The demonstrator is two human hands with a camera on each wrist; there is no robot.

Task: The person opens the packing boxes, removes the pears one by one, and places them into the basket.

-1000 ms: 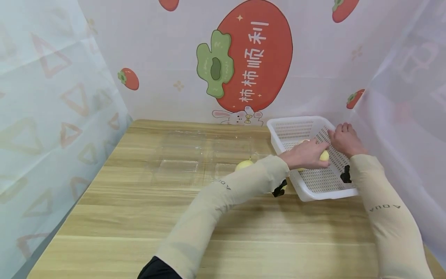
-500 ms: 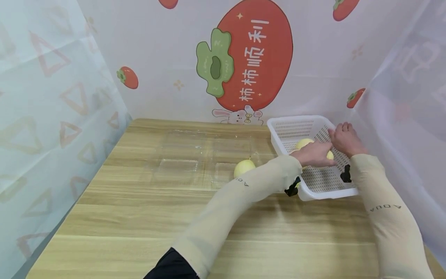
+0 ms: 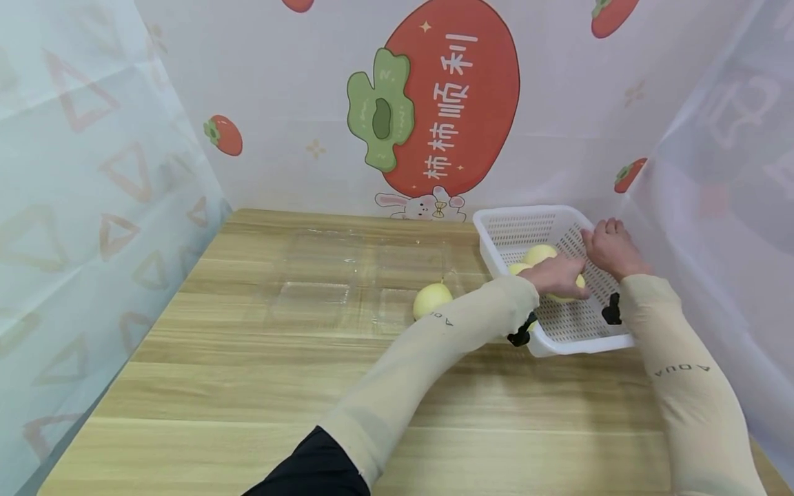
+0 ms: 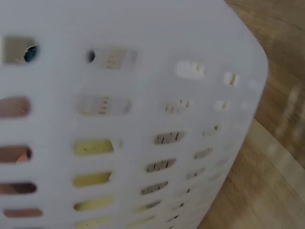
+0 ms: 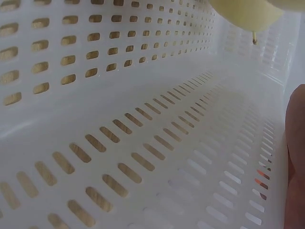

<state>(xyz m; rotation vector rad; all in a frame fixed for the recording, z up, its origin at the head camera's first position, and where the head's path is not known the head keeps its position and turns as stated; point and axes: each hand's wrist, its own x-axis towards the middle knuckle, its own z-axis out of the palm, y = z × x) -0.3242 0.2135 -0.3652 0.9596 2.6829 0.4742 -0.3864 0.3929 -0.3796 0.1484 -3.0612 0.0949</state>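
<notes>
In the head view, a white perforated plastic basket (image 3: 586,348) stands at the table's back right. My left hand (image 3: 556,275) reaches over its near-left side and holds a yellow pear (image 3: 580,282), partly hidden by the fingers. Two more pears show beside it, one behind (image 3: 540,254) and one at the left wall. With my right hand (image 3: 614,249) I grip the basket's right rim. The right wrist view looks along the basket floor, a stemmed pear (image 5: 248,13) at its top and part of my hand at its right edge. The basket's outer wall (image 4: 157,28) fills the left wrist view.
Left of the basket, clear plastic trays (image 3: 315,293) lie on the wooden table (image 3: 248,399). A pear (image 3: 432,301) sits at the right-hand tray, partly behind my left sleeve. Printed sheets hang at the back and both sides.
My left hand has moved right and then slightly down into the basket with the pear. More of the other pears shows behind it. My right hand stays on the rim.
</notes>
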